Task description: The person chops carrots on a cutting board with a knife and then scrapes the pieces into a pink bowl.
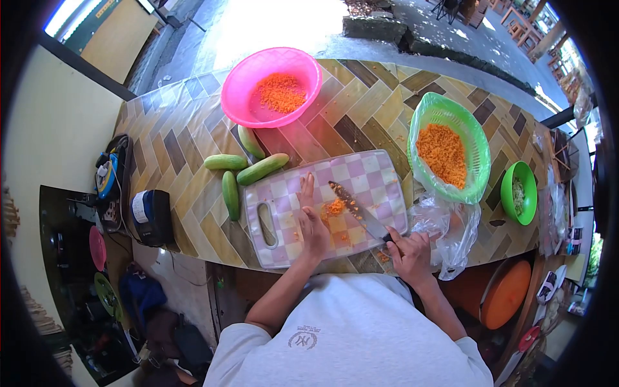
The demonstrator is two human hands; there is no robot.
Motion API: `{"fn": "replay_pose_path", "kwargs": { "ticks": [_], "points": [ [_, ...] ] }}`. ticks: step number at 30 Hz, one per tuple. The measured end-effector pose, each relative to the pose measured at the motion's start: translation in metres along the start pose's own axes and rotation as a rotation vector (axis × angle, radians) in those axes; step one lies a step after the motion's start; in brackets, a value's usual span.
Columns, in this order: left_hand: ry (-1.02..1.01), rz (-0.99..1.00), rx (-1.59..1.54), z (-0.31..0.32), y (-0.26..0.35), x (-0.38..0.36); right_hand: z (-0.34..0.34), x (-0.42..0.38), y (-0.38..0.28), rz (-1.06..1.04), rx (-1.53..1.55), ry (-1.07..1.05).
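In my right hand (410, 253) is the handle of a kitchen knife (369, 222). Its blade slants up and left across a checkered cutting board (380, 177), with orange bits stuck near the tip. A small heap of finely chopped carrot (333, 208) lies left of the blade. My left hand (312, 226) is over the board just left of that heap, fingers stretched out and holding nothing. Several cucumbers (263, 169) rest at the board's upper left corner.
Behind the cucumbers stands a pink basin (235, 97) holding chopped carrot. A green basket (478, 145) lined with clear plastic holds more carrot. Farther right is a green bowl (530, 193) of pale chopped pieces. A dark box-like device (152, 218) sits at the table's left edge.
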State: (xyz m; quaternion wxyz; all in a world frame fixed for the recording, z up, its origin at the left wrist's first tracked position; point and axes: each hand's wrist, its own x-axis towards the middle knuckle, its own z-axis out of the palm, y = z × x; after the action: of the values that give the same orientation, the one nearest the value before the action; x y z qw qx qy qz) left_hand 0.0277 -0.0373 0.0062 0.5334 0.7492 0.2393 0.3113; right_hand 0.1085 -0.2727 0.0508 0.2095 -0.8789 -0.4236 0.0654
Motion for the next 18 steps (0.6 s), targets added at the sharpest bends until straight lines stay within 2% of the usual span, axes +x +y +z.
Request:
{"fn": "replay_pose_path", "kwargs": {
  "ticks": [4,10,16,18],
  "points": [
    [0.086,0.014,-0.034,0.015,0.004,0.007,0.011,-0.005,-0.008,-0.101,0.031,-0.080],
    [0.176,0.098,-0.019,0.035,0.000,0.018,0.018,-0.005,-0.010,-0.107,0.104,-0.082],
    [0.286,0.324,-0.197,0.029,0.014,0.024,0.017,-0.002,-0.001,-0.009,0.273,-0.158],
    [0.325,0.332,-0.224,0.017,0.009,0.019,0.012,0.002,-0.001,0.017,0.295,-0.173]
  ]
}}
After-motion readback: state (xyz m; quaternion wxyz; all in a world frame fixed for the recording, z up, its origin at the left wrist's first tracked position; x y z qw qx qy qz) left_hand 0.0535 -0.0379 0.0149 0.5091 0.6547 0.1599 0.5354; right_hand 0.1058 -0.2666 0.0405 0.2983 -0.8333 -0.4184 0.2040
